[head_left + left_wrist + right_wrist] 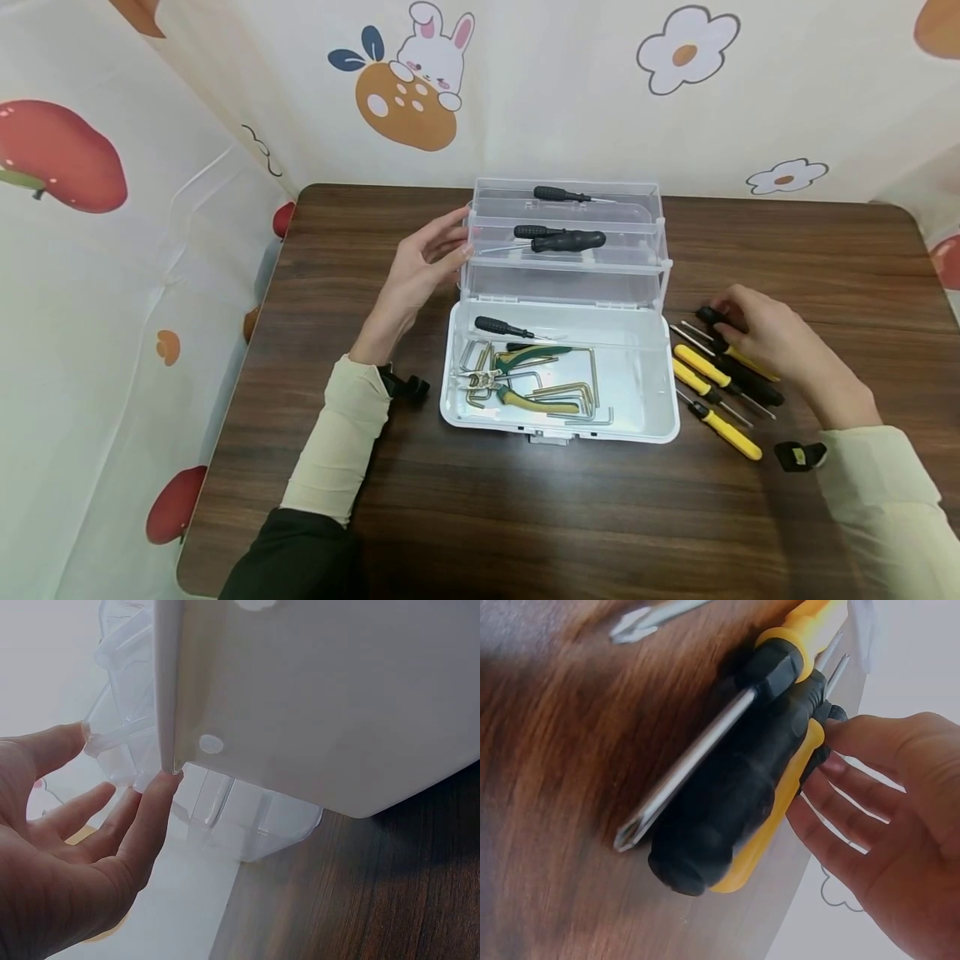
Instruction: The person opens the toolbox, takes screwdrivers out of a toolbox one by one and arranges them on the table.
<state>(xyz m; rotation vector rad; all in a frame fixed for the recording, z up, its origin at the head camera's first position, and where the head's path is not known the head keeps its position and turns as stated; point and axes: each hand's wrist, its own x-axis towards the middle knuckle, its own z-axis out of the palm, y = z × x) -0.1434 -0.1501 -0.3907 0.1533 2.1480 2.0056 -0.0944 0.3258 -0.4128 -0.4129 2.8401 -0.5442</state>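
Note:
A white toolbox (562, 429) lies opened on the table, its clear tiered trays (570, 268) folded up behind the base. My left hand (427, 258) holds the left end of the clear trays between thumb and fingers, its fingertips touching the plastic in the left wrist view. Right of the box, my right hand (765, 329) pinches a black screwdriver (708, 316) by its handle; its shaft is hidden. Beside that hand lie several screwdrivers with yellow handles (731, 433) and a thick black-handled screwdriver (720, 810).
In the base lie green-and-yellow pliers (536, 404), several hex keys (573, 390) and a black screwdriver (502, 326). Black screwdrivers (570, 242) also rest in the raised trays. A patterned curtain (555, 100) hangs behind the wooden table (570, 517).

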